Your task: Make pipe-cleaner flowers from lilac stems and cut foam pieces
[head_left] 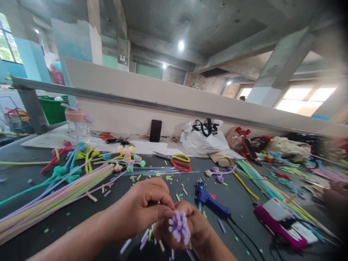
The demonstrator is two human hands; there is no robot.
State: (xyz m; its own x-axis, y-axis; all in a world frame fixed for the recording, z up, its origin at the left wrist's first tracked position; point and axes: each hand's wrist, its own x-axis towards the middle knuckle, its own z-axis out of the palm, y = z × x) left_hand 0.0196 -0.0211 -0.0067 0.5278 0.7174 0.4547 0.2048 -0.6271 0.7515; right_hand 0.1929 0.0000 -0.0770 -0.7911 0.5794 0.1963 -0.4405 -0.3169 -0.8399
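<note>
In front of me at the lower middle, a light purple pipe-cleaner flower (179, 227) with many short petals is gripped by my right hand (199, 224), its fingers curled around and behind it. My left hand (146, 206) reaches in from the left, thumb and forefinger pinched together at the flower's upper left edge. Cut purple, yellow and cream pieces (145, 239) lie on the table below both hands. Just right of them rests a blue glue gun (212, 201). Scissors with red and yellow handles (181, 162) lie open beyond my hands.
Long pastel pipe cleaners (67, 192) spread across the left, near finished flowers (130, 157). A pink-lidded bottle (77, 123), black phone (155, 131) and white bag (205, 136) line the back. Cords run by a purple-and-white device (282, 224) at right. Another person's hand (337, 195) is at the right edge.
</note>
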